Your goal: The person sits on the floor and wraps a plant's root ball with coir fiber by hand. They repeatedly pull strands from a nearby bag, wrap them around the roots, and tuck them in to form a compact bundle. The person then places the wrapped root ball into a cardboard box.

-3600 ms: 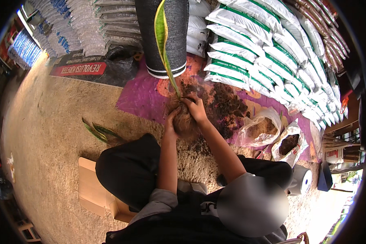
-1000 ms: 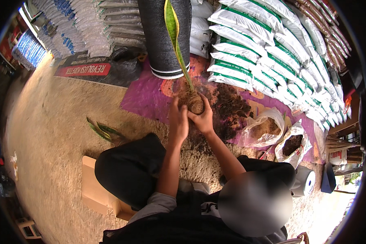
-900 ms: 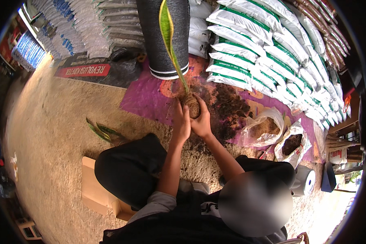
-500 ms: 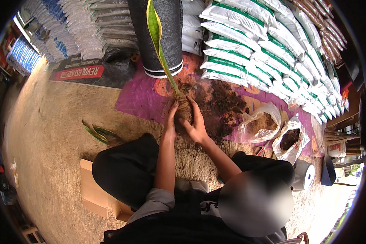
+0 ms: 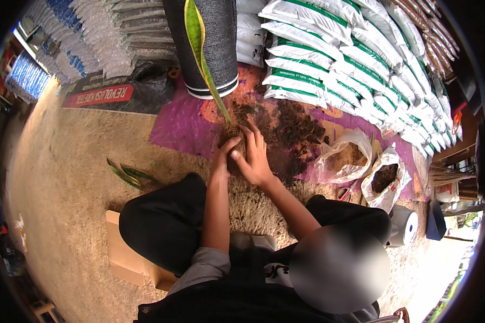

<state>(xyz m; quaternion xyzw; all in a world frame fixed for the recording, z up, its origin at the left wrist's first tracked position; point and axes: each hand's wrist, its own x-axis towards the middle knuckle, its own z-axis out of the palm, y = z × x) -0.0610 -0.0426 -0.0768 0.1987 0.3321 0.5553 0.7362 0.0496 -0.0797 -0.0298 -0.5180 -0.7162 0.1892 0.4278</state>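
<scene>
A tall green leaf plant with yellow edges (image 5: 199, 48) rises from a brown root ball (image 5: 235, 139) held over a purple mat (image 5: 183, 126). My left hand (image 5: 221, 160) grips the left side of the root ball. My right hand (image 5: 255, 158) wraps its right side, fingers spread up over the soil. Both hands press the clump just in front of a heap of dark loose soil (image 5: 291, 132) on the mat.
A dark grey roll (image 5: 210, 48) stands behind the plant. Stacked white sacks with green stripes (image 5: 328, 59) fill the back right. Two open plastic bags of soil (image 5: 382, 180) lie to the right. Cut green leaves (image 5: 126, 173) lie on the concrete at left. I sit on a wooden block (image 5: 125, 253).
The plant and both hands dipped lower and nearer to me, then stayed near the soil heap. The leaf leans further left than a second ago. Both hands keep hold of the root ball.
</scene>
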